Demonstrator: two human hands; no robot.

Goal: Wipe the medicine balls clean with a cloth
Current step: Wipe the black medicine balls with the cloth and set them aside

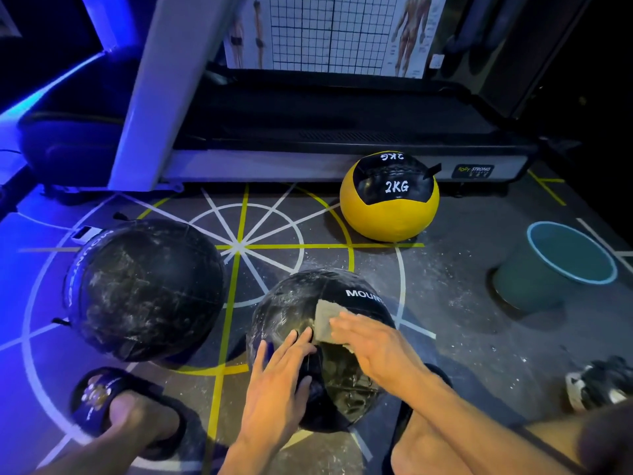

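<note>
Head view: my right hand [371,344] presses the cloth [327,320] flat on the near ball [308,313], left hand [274,382] open, steadying. Half shines; the dusty ball [144,289] waits.

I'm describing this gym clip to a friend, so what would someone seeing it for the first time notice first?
Front and centre, the right hand presses a grey cloth flat on a dusty black medicine ball, while the left hand steadies the ball. Behind it, by the treadmill base, sits a bright yellow ball marked 2KG. A second scuffed black ball lies to the left, and a teal bucket stands on the right.
</note>
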